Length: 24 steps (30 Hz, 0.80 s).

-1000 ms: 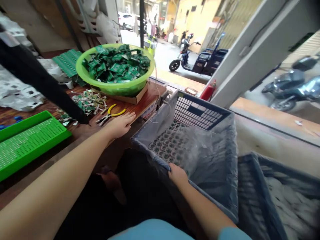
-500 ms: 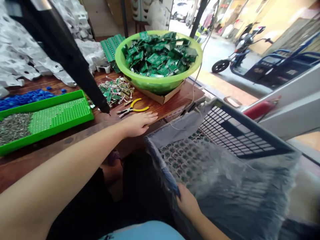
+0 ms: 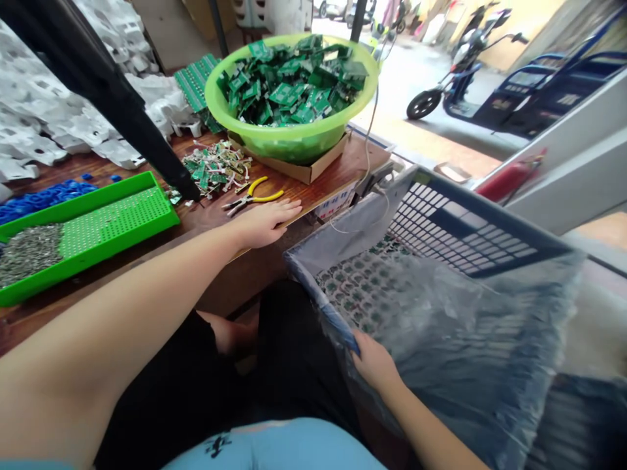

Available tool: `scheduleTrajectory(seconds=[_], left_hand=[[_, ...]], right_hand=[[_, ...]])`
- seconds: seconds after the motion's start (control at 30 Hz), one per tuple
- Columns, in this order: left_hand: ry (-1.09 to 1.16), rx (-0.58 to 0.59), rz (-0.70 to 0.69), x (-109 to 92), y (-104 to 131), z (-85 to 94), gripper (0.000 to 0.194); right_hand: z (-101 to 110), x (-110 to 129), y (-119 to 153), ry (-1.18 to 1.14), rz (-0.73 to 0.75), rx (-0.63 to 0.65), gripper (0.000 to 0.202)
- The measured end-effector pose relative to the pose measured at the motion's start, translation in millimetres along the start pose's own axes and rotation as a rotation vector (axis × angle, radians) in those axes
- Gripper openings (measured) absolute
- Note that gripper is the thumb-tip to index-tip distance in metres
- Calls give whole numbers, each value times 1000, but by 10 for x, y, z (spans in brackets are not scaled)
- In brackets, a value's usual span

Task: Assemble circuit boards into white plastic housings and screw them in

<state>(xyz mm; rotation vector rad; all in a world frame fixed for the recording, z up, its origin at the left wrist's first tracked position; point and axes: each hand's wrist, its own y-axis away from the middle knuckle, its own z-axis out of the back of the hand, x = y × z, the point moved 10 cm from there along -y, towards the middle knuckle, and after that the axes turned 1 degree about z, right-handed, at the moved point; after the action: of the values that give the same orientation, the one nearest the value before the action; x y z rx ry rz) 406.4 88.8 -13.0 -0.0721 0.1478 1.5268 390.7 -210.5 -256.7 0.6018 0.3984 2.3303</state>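
Note:
My left hand (image 3: 268, 222) lies flat on the front edge of the wooden table (image 3: 215, 219), fingers stretched out and holding nothing. Just beyond it rest yellow-handled pliers (image 3: 255, 196). My right hand (image 3: 376, 363) is wrapped over the near rim of a blue-grey plastic crate (image 3: 337, 320), its fingers partly hidden inside. Clear plastic film (image 3: 441, 320) lines the crate, and rows of small parts with green boards (image 3: 357, 287) lie under it. A black electric screwdriver (image 3: 161, 153) hangs over the table to the left of the pliers.
A lime-green basin (image 3: 289, 140) of circuit boards stands on a cardboard tray at the back. Wired boards (image 3: 215, 166) lie before it. Leftward are a green tray (image 3: 117, 212) with screws, blue parts (image 3: 44, 196) and white plastic housings (image 3: 59, 111). A three-wheeler (image 3: 490, 98) is outside.
The view has shifted slightly, so the table things sit further left and higher. My left hand stays on the table edge, and my right hand keeps its hold on the crate rim.

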Motion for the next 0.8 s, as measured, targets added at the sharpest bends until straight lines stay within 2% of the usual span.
scheduleTrajectory(seconds=[0.27, 0.6, 0.8], left_hand=[[-10, -26, -6, 3, 49, -19, 52], [38, -75, -71, -35, 70, 30, 49], [137, -74, -97, -60, 41, 69, 46]], right_hand=[[79, 22, 47, 63, -5, -64, 33], [-81, -121, 55, -43, -9, -32, 41], [-180, -183, 54, -15, 27, 16, 39]])
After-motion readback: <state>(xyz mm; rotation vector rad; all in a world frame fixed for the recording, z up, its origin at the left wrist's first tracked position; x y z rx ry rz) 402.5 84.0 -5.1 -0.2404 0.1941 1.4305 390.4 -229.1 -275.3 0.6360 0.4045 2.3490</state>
